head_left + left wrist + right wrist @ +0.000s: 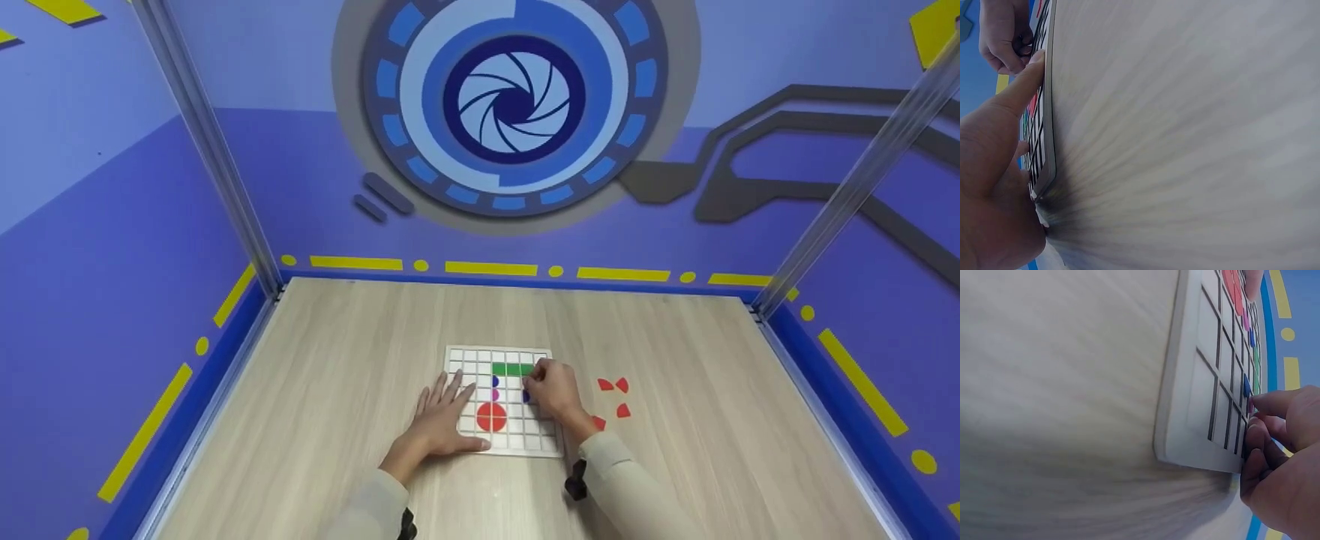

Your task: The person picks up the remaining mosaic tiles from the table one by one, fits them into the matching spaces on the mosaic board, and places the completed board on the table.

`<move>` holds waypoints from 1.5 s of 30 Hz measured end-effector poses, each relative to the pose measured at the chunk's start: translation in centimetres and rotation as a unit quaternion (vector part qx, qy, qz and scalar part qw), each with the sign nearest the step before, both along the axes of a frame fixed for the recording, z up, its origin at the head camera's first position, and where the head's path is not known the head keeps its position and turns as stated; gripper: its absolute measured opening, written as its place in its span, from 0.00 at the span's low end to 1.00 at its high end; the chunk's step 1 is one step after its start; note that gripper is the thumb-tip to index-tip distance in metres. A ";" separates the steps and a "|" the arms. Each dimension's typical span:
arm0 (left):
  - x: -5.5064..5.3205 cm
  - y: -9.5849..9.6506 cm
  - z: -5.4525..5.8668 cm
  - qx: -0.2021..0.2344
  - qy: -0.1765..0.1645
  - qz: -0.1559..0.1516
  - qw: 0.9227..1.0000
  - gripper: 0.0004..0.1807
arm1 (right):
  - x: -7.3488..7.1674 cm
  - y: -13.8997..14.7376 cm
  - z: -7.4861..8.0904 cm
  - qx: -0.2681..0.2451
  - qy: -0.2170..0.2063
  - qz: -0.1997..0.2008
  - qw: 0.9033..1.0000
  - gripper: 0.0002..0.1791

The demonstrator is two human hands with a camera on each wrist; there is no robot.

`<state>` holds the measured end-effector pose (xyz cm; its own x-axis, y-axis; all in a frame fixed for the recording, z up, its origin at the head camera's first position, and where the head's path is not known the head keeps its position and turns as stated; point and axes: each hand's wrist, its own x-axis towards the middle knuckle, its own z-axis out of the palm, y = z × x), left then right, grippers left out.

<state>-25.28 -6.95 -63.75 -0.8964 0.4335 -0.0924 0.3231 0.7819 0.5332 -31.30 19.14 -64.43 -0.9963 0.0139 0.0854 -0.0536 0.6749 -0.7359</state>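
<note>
A white square grid board lies on the table. My left hand rests on its left side with fingers spread, thumb along the near edge. My right hand is over the board's right side, its fingers curled and pinching a small pink piece at a grid cell. Just beside that piece sits a blue half-round piece. A green row runs up to the right fingertips. Further left on the board are a blue half-round piece, a pink one and a red circle of quarter pieces.
Several loose red quarter pieces lie on the wooden table right of the board, among them one red piece near the right wrist. Blue walls with metal corner posts enclose the table at the back and sides.
</note>
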 end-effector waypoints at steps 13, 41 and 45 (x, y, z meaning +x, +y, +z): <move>-0.2 -0.1 -0.3 -0.001 0.007 0.003 1.000 0.62 | -0.2 1.9 1.0 0.028 -0.006 0.090 0.996 0.06; -0.1 -0.1 -0.4 0.000 0.002 -0.001 1.000 0.62 | 0.1 2.7 1.3 0.012 0.011 0.091 0.996 0.04; -0.1 -0.1 -0.4 0.006 0.006 -0.002 1.000 0.62 | 0.5 4.7 2.0 0.014 0.022 0.068 0.997 0.04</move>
